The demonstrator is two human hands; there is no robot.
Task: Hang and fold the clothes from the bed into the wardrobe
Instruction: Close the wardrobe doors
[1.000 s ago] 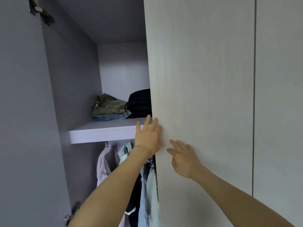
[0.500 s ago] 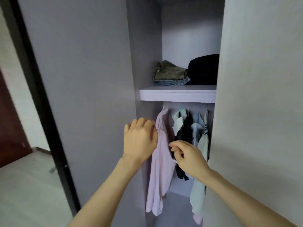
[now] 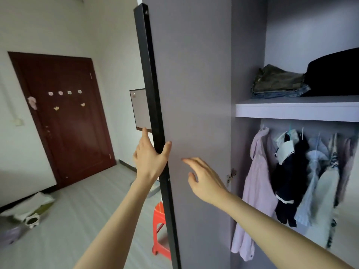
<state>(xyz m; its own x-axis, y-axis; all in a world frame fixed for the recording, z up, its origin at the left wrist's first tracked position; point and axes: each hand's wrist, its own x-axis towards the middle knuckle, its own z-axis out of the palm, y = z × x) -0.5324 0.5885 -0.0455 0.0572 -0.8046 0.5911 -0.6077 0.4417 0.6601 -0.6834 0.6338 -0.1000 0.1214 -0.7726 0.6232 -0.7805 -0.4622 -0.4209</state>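
The wardrobe's left door (image 3: 196, 94) stands open, its black edge toward me. My left hand (image 3: 149, 158) grips that edge at mid height, thumb on the inner face and fingers behind it. My right hand (image 3: 204, 179) hovers with fingers spread, its fingertips at or just off the door's inner face. Inside, the shelf (image 3: 291, 111) carries a folded olive and denim pile (image 3: 277, 82) and a folded black garment (image 3: 334, 74). Below the shelf hang a pink shirt (image 3: 256, 187), a black-and-white garment (image 3: 289, 171) and several pale ones (image 3: 320, 183).
A dark red room door (image 3: 64, 117) is at the far left. A red plastic stool (image 3: 160, 230) stands on the grey floor just behind the wardrobe door. Bags and a small pot (image 3: 33, 220) lie at the lower left. A door hinge (image 3: 231, 175) sits on the wardrobe's side wall.
The view has swung left from the wardrobe's right door. My left hand moved from inside the opening to the left door's edge and took hold; my right hand followed and opened out.
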